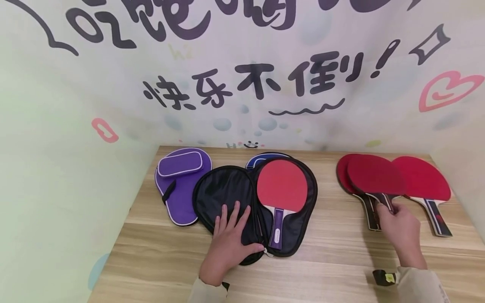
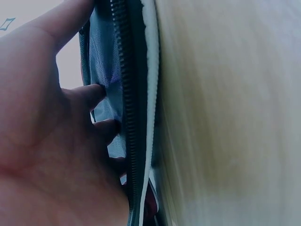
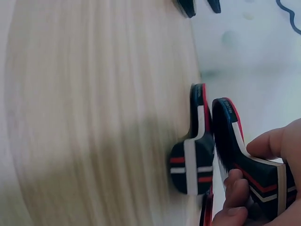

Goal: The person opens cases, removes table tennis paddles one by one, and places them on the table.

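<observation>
My left hand (image 1: 229,248) lies with fingers spread on the black lining of a table tennis bat case (image 1: 221,189), which is unfolded. The left wrist view shows its zip (image 2: 126,94) alongside the fingers. In the other half of the case sits a light red bat (image 1: 282,185) with a purple handle, pointing toward me. My right hand (image 1: 401,229) grips the handle of a dark red bat (image 1: 375,174). This bat overlaps a second dark red bat (image 1: 342,170) lying on the table; the right wrist view shows their striped handles side by side, the held one tilted.
A bright red bat (image 1: 428,179) lies at the far right, partly covered by the held one. A purple bat case (image 1: 183,198) lies left of the unfolded case, and a blue case (image 1: 261,159) peeks out behind it. The wooden table (image 1: 163,261) meets a printed wall cloth at the back.
</observation>
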Available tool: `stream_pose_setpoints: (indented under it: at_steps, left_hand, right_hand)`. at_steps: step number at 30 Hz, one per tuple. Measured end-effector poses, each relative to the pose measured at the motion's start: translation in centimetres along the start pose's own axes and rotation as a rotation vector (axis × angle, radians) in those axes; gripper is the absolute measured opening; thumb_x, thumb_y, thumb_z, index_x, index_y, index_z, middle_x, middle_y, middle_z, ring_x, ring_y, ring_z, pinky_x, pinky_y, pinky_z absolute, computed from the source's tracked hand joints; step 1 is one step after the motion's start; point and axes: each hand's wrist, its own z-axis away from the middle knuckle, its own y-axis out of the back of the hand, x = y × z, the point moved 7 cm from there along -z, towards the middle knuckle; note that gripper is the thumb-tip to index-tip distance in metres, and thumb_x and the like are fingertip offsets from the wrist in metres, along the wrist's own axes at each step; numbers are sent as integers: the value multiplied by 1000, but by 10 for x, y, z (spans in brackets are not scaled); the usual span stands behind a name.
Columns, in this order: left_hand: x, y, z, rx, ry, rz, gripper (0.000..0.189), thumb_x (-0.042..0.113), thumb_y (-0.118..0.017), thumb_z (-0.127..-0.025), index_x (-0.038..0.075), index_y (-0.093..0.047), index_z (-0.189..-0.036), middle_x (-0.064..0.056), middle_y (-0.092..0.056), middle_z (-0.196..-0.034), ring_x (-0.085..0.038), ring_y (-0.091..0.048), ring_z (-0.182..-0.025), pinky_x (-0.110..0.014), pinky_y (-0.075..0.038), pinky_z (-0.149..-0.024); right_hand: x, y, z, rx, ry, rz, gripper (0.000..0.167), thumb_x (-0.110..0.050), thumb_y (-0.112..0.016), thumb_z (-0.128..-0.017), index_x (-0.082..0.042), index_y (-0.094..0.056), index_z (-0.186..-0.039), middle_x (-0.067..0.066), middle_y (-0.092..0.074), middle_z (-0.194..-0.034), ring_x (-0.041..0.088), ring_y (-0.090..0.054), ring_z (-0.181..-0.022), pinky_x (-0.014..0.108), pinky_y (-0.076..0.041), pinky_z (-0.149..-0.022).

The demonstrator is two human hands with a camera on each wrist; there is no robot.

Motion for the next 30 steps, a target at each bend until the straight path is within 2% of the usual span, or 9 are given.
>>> stream_pose_setpoints:
  at_steps: [6, 10, 16, 18, 20, 23, 26, 30]
  left_hand:
    - [0, -1, 0, -3, 0, 9, 106, 67, -74, -80, 34, -19, -164, 0, -2, -175, -40, 10, -160, -66, -3, -126]
    - [0, -1, 0, -2, 1, 17, 105, 64, -75, -80, 33, -19, -164, 0, -2, -175, -40, 11, -160, -66, -2, -126]
    - [-1, -2, 0, -5, 5, 12, 105, 65, -75, -80, 34, -19, -164, 0, -1, -175, -39, 12, -160, -66, -2, -127]
    - [-1, -2, -1, -6, 5, 11, 105, 66, -74, -80, 34, -19, -164, 1, -1, -175, -39, 12, -160, -66, -2, -127]
    - [-2, -3, -1, -8, 4, 9, 105, 67, -74, -80, 35, -18, -164, 1, -1, -175, -39, 12, -160, -66, -2, -127]
    - [-2, -4, -2, -8, 2, 6, 105, 67, -73, -80, 35, -18, -164, 1, -1, -175, -39, 11, -160, -66, -2, -126]
    - [-3, -4, -2, -7, 2, 0, 105, 68, -73, -80, 36, -18, -164, 1, 0, -175, -38, 12, -160, -66, -2, -126]
    - [-3, -4, -3, -9, 5, -2, 105, 69, -72, -80, 36, -18, -164, 1, -1, -175, -38, 12, -160, -66, -1, -127]
  right_hand:
    - [7, -1, -2, -14, 37, 41, 54, -34, -49, -100, 12, -61, -125, 36, -66, -107, 45, -61, -90, 33, -41, -62]
    - [10, -4, -1, -43, 55, 65, 55, -33, -49, -100, 14, -58, -127, 36, -66, -106, 43, -61, -87, 32, -40, -62]
    - [6, -4, 1, -43, 82, 78, 54, -30, -51, -100, 16, -57, -127, 34, -65, -101, 39, -60, -82, 31, -40, -59]
    - [2, -3, 4, -31, 75, 94, 53, -28, -52, -100, 16, -55, -128, 35, -62, -106, 44, -56, -88, 39, -42, -61]
    - [-4, -1, 7, -15, 57, 115, 53, -28, -51, -99, 16, -54, -129, 38, -57, -114, 54, -51, -99, 53, -43, -68]
    - [-16, -1, 13, 13, 57, 142, 52, -27, -50, -99, 16, -52, -127, 40, -48, -122, 63, -39, -113, 70, -34, -76]
    - [-37, -2, 23, 75, 165, 132, 45, -24, -54, -97, 15, -59, -118, 39, -54, -115, 60, -46, -108, 70, -35, -76]
    - [-75, -14, 46, 100, 384, 49, 32, -16, -62, -94, 11, -68, -110, 29, -67, -98, 43, -61, -90, 54, -47, -71]
